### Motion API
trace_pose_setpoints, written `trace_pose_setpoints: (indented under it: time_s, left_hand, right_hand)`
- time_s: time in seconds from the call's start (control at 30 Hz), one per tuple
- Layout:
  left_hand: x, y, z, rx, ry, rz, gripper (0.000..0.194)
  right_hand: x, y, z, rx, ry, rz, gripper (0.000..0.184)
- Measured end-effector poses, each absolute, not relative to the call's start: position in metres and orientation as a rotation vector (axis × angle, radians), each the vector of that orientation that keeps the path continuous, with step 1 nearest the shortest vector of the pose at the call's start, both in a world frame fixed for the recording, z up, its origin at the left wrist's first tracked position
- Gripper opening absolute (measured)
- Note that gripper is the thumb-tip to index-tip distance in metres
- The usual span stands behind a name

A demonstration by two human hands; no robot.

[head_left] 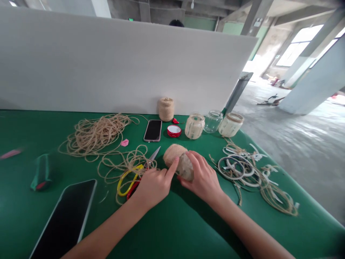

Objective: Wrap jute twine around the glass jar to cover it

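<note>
A jar lies tilted in front of me, partly wrapped in rows of jute twine, with its lower part pale and unwrapped. My right hand is closed around that pale end. The index finger of my left hand presses on the jar where the wrapping stops; its other fingers are curled, and loose twine leads up to them. What lies inside the curled fingers is mostly hidden. Scissors with yellow and red handles lie beside my left hand, partly under the twine.
Behind stand a fully wrapped jar, two cream-covered jars and a clear glass jar. A red tape roll, a phone and a twine heap lie nearer. Rings and scraps sit right, a tablet-like device left.
</note>
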State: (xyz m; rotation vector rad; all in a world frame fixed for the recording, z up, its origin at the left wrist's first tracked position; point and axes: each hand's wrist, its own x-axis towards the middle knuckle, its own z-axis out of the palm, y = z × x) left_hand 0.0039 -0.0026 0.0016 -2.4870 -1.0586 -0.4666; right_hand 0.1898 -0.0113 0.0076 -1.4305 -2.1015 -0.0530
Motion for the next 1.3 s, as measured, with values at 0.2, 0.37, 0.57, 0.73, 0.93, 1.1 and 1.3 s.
trace_pose_setpoints:
  time_s: [0.2,0.37,0.57,0.73,0.93,1.1,1.3]
  left_hand:
    - [0.005,-0.001,0.000,-2.543,-1.107,-0.457,0.065]
    - [0.006,-0.002,0.002,-2.537,-1.112,-0.412,0.065]
    - [0.006,0.000,0.002,-2.530,-1.100,-0.383,0.067]
    - [0.005,-0.001,0.000,-2.502,-1.129,-0.405,0.068]
    - [0.005,0.001,-0.001,-2.509,-1.197,-0.375,0.067]
    - [0.005,0.002,0.000,-2.527,-1.220,-0.343,0.068]
    - [0.005,0.001,0.000,-2.538,-1.216,-0.369,0.065]
  right_hand:
    - [0.190,-0.011,0.011,-1.554,-1.959,0.111,0.075]
    - [0.198,-0.003,0.014,-1.623,-1.779,0.400,0.072]
    - [0.204,0.003,0.009,-1.508,-1.673,0.731,0.055]
    - [0.202,-0.004,0.014,-1.556,-1.930,0.239,0.072]
    - [0.195,-0.012,0.016,-1.458,-2.055,-0.191,0.088]
    - [0.187,-0.018,0.013,-1.439,-2.164,-0.173,0.072]
    - [0.187,-0.016,0.015,-1.429,-2.177,-0.087,0.066]
